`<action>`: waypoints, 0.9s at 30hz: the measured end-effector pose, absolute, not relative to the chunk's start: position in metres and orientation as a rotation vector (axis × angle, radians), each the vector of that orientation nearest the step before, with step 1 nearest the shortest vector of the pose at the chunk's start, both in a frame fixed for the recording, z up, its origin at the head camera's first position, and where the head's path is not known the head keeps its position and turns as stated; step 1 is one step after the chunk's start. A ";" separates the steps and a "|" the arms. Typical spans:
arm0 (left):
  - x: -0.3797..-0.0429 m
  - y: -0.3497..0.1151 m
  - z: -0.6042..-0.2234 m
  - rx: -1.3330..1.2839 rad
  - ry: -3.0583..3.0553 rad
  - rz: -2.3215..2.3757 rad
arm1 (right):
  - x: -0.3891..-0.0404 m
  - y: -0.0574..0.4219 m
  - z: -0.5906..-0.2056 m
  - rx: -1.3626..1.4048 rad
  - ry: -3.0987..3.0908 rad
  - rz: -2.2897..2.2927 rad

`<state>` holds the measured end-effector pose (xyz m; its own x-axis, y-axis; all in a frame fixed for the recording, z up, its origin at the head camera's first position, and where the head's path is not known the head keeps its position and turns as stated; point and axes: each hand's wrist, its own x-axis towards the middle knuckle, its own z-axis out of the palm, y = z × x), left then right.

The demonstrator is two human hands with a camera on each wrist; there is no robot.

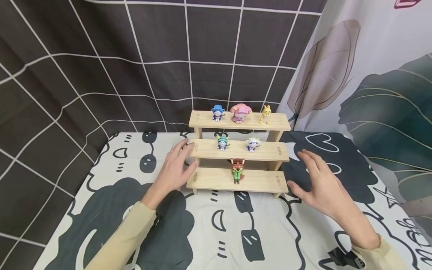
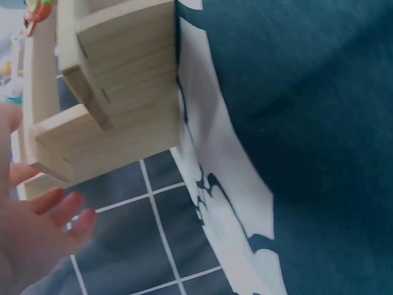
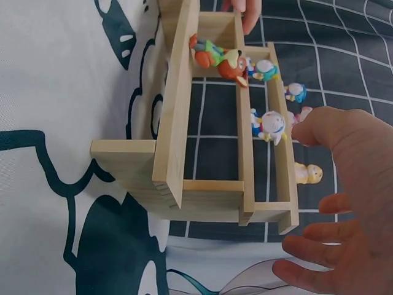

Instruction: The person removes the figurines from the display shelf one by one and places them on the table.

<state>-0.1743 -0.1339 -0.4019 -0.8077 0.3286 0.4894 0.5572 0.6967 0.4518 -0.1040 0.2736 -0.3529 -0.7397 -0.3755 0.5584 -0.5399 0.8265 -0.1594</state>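
Observation:
A three-tier wooden display shelf [image 1: 236, 179] stands on the printed cloth. On its top tier are a blue-hatted figurine [image 1: 218, 113], a pink figurine [image 1: 240, 113] and a yellow figurine [image 1: 265, 114]. The middle tier bears a teal-hatted figurine [image 1: 222, 143] and a white-hatted figurine [image 1: 252, 144]. A fox figurine [image 1: 237, 171] in green stands on the bottom tier. By the shelf's left end is my left hand [image 1: 173, 168], fingers extended; whether it touches the wood I cannot tell. My right hand [image 1: 320, 187] hovers apart from the right end, fingers spread, holding nothing.
Behind the shelf hangs a dark curtain [image 1: 162, 75] with a white grid. A pale leaf-patterned curtain [image 1: 324, 71] hangs at the right. Beneath everything lies the black-and-white cartoon cloth [image 1: 202, 232], extending in front of the shelf.

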 end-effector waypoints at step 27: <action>-0.192 -0.125 -0.417 -0.651 -2.336 -1.154 | -0.137 0.270 -0.334 0.723 -2.473 0.592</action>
<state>-0.1915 -0.1250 -0.4169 -0.7865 0.2107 0.5806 0.5891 0.5383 0.6027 -0.1368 0.2700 -0.3338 -0.7380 -0.3739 0.5617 -0.5877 0.7652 -0.2628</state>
